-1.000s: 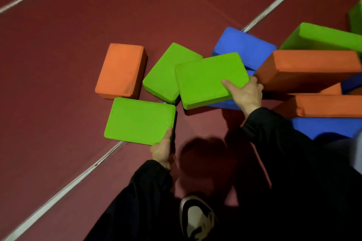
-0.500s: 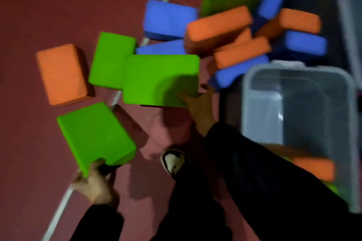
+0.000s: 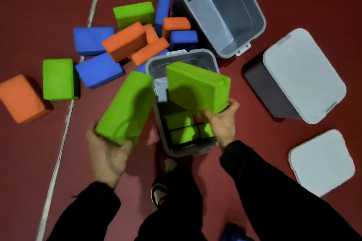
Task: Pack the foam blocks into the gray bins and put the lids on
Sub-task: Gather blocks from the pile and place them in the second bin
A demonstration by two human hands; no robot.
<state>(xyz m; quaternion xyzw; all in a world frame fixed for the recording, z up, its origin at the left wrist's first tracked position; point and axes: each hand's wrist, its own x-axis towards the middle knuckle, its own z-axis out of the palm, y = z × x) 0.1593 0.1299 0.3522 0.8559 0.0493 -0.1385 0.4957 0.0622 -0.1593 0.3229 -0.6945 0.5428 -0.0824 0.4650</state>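
My left hand (image 3: pixel 107 154) grips the near end of a green foam block (image 3: pixel 125 105), held in the air just left of the near gray bin (image 3: pixel 154 60). My right hand (image 3: pixel 221 121) holds a second green block (image 3: pixel 195 86) tilted over that bin's opening. Inside the bin lie several green blocks (image 3: pixel 180 133) and a bit of orange. A pile of orange, blue and green blocks (image 3: pixel 125 41) lies on the floor to the upper left. A loose white lid (image 3: pixel 321 162) lies on the floor at the right.
An empty gray bin (image 3: pixel 260 15) stands behind the near one. A third bin with its white lid on (image 3: pixel 301 72) sits to the right. A lone orange block (image 3: pixel 21 98) and a green block (image 3: pixel 57 79) lie far left. My shoe (image 3: pixel 158 193) is below the bin.
Both hands lifted their green blocks off the floor and swung right. The right block now hangs over the near bin, the left one beside it. The view turned toward the bins.
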